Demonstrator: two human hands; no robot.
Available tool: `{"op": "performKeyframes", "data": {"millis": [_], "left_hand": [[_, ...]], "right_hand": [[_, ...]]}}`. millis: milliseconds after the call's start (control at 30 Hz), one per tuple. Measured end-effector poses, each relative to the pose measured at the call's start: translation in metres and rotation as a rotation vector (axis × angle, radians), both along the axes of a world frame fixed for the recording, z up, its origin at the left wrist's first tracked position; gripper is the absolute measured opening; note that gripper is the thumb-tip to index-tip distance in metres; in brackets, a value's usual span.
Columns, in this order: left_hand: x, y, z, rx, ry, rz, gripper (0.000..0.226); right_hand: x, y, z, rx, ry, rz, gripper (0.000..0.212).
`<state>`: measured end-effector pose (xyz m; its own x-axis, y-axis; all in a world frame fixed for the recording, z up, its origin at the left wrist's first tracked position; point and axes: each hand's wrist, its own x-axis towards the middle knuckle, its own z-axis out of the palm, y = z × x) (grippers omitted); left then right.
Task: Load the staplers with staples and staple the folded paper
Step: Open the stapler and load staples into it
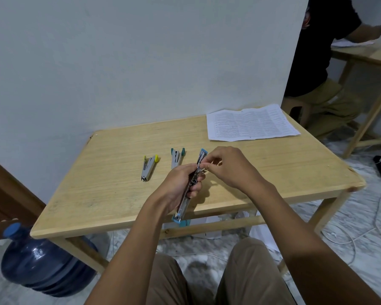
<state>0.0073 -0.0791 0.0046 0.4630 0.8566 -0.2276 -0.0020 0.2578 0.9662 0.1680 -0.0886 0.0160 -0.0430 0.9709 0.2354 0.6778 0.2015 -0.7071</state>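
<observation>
Hands meet above the near half of a light wooden counter (110, 190) set against a pale wall. The left hand (180, 183) wraps around the middle of a long blue-and-silver metal stapler (184, 204), swung open lengthwise, one blue end hanging past the counter's near edge and the other pointing away toward the wall. The right hand (226, 166) comes in from the right, its fingers (209, 165) pinched together at the stapler's open metal channel; whether a strip of staples sits between them is too small to tell. Left of the hands, a small silver stapler with yellow tips (149, 167) lies on the counter, and a silver stapler with teal tips (177, 158) lies between it and the held one. A printed white paper sheet (251, 123) lies flat at the far right corner. A dark blue water jug (42, 265) lies on the floor at lower left.
</observation>
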Motion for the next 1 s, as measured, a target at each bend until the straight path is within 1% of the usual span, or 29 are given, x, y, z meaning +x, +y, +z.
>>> {"op": "performKeyframes", "data": {"millis": [167,233,367,633,767,900,1000], "left_hand": [[0.002,0.001,-0.003,-0.073,0.006,0.021,0.025],[0.002,0.002,-0.003,-0.093,0.018,0.026,0.026],[0.002,0.003,-0.002,-0.103,0.037,0.023,0.022],[0.002,0.001,-0.004,-0.146,0.023,0.053,0.023],[0.003,0.002,-0.005,-0.162,0.010,0.053,0.020],[0.003,0.002,-0.006,-0.165,0.024,0.050,0.020],[0.004,0.001,-0.008,-0.163,0.025,0.050,0.020]], "right_hand": [[0.004,-0.004,-0.010,0.039,-0.010,-0.001,0.007],[0.009,-0.006,-0.016,0.047,-0.023,0.061,0.011],[0.014,-0.011,-0.023,-0.014,-0.087,0.198,0.024],[0.021,-0.012,-0.015,0.017,-0.375,0.115,0.029],[0.018,-0.017,-0.017,0.072,-0.383,0.120,0.030],[0.018,-0.017,-0.020,0.073,-0.412,0.142,0.031],[0.019,-0.015,-0.019,0.087,-0.447,0.113,0.030]]}}
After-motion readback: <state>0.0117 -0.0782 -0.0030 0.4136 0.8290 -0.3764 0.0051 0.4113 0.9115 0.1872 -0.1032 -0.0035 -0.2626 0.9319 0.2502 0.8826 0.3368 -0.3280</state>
